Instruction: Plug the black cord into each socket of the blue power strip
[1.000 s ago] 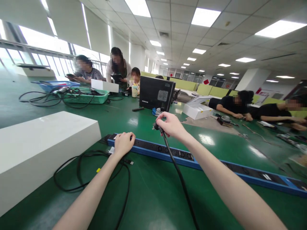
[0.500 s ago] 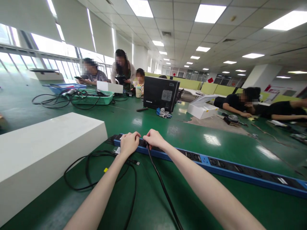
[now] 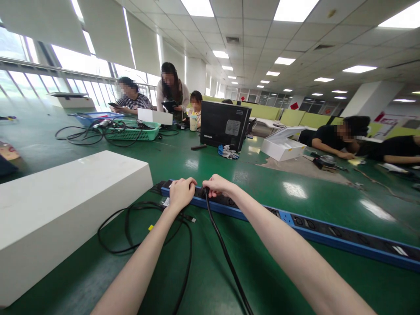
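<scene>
A long blue power strip [image 3: 315, 225] with black sockets lies across the green table [image 3: 210, 166]. My left hand [image 3: 181, 191] is closed over the strip near its left end and presses on it. My right hand [image 3: 215, 185] is closed on a black plug at a socket just to the right of the left hand. The plug's black cable [image 3: 226, 256] runs back toward me between my arms. Another black cable [image 3: 131, 227] lies coiled on the table under my left forearm.
A long white box [image 3: 65, 205] stands at the left. Farther back are a black computer case [image 3: 225, 124], an open white box [image 3: 284, 146], green and blue baskets [image 3: 133, 130] with cables. Several people sit or stand at the far side and at the right.
My right hand came down with the plug from above the strip to a socket beside my left hand. The left hand stayed on the strip. The view shifted slightly.
</scene>
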`<action>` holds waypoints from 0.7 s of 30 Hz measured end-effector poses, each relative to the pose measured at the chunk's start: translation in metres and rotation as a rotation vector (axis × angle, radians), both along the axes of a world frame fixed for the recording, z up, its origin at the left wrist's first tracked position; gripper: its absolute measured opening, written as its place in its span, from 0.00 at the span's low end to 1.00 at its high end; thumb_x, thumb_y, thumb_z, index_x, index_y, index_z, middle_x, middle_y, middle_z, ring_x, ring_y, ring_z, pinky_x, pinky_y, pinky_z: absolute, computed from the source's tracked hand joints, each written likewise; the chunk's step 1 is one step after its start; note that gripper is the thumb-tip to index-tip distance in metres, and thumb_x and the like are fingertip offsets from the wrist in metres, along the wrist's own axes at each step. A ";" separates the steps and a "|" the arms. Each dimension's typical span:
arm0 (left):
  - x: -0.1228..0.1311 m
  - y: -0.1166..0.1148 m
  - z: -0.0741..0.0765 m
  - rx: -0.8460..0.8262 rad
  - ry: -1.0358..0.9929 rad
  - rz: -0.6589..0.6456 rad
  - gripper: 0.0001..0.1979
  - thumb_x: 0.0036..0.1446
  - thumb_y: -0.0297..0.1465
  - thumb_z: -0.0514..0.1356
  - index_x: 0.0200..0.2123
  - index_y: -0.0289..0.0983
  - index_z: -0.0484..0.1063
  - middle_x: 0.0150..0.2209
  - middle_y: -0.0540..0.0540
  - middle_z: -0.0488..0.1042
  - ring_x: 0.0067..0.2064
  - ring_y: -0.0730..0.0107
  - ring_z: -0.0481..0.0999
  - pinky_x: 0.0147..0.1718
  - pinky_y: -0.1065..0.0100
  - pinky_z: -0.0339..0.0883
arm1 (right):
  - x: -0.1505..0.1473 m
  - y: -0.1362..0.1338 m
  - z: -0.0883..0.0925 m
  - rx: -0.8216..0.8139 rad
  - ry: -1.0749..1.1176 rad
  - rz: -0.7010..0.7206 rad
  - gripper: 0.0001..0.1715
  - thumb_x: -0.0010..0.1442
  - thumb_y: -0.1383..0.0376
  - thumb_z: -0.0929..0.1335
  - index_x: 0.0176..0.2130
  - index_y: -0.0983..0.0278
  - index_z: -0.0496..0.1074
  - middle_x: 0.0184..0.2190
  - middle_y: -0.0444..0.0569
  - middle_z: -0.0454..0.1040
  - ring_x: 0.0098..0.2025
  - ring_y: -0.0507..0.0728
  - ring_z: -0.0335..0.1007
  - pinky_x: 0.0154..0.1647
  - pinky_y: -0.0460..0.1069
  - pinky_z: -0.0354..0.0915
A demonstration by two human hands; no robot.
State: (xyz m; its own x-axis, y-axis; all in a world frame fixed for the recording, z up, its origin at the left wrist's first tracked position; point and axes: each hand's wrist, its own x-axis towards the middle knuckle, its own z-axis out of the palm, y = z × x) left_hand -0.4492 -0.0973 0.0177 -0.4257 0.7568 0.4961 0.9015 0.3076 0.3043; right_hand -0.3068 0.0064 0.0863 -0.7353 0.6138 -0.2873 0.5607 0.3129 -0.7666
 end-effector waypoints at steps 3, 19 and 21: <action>0.000 0.000 -0.001 0.004 -0.003 0.001 0.15 0.66 0.34 0.50 0.41 0.45 0.78 0.37 0.45 0.80 0.44 0.60 0.76 0.51 0.59 0.61 | -0.004 -0.003 -0.004 0.029 0.027 -0.002 0.15 0.59 0.62 0.68 0.25 0.69 0.73 0.18 0.50 0.76 0.15 0.49 0.65 0.13 0.41 0.54; 0.000 0.001 0.000 0.017 0.003 -0.002 0.15 0.66 0.34 0.50 0.41 0.45 0.78 0.39 0.45 0.81 0.44 0.60 0.77 0.50 0.59 0.61 | -0.005 -0.003 -0.014 0.013 0.095 -0.099 0.15 0.61 0.62 0.66 0.25 0.66 0.71 0.18 0.51 0.76 0.16 0.51 0.69 0.16 0.41 0.58; 0.000 0.001 -0.001 0.011 0.003 0.000 0.15 0.66 0.34 0.50 0.41 0.45 0.78 0.38 0.45 0.81 0.44 0.60 0.77 0.50 0.59 0.61 | -0.005 -0.006 -0.015 0.046 0.113 -0.091 0.15 0.61 0.62 0.65 0.24 0.65 0.69 0.19 0.51 0.77 0.18 0.52 0.72 0.17 0.41 0.59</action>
